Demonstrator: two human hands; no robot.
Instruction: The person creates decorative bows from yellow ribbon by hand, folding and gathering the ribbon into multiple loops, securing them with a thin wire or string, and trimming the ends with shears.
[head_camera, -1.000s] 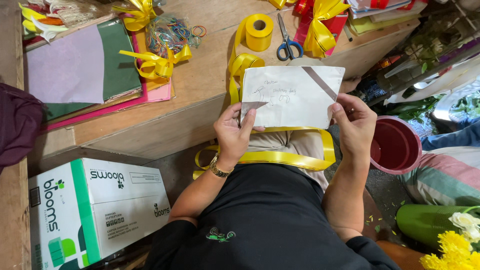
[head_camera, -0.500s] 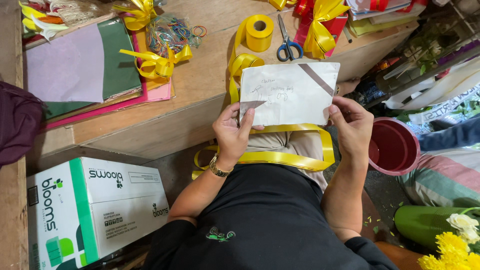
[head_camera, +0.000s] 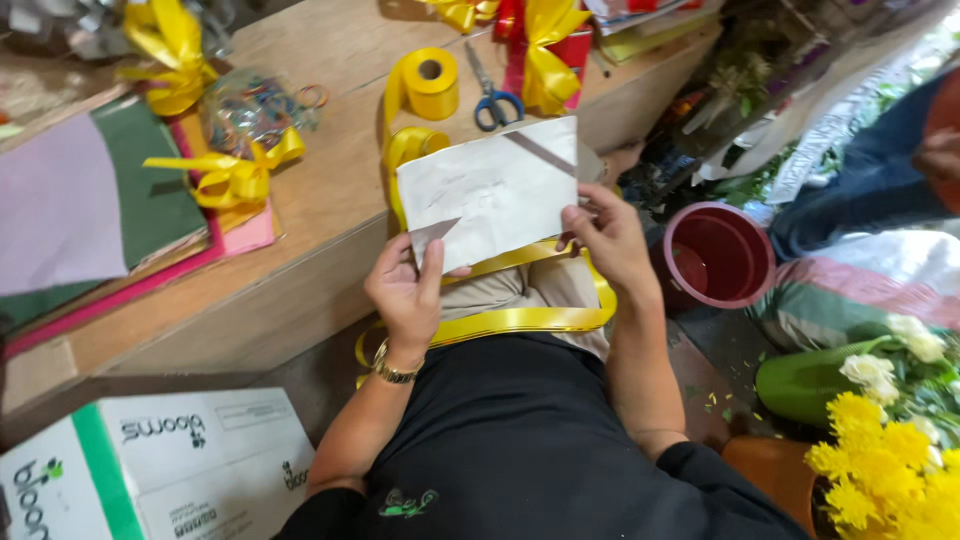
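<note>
White paper sheet (head_camera: 490, 200) pinched between left hand (head_camera: 405, 295), right hand (head_camera: 610, 240).

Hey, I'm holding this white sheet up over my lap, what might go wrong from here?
The yellow ribbon loops loosely across your lap under the white sheet; it might snag or slide to the floor. The left hand pinches only a corner, so the sheet may crease. The open red bucket beside your right hand could catch anything dropped.

Wooden bench (head_camera: 330, 215) with craft materials

On the bench are laid a yellow ribbon roll (head_camera: 432, 82), blue scissors (head_camera: 492, 100), yellow bows (head_camera: 232, 180), a bag of bands (head_camera: 250, 108), and coloured paper sheets (head_camera: 90, 215) at the left.
</note>
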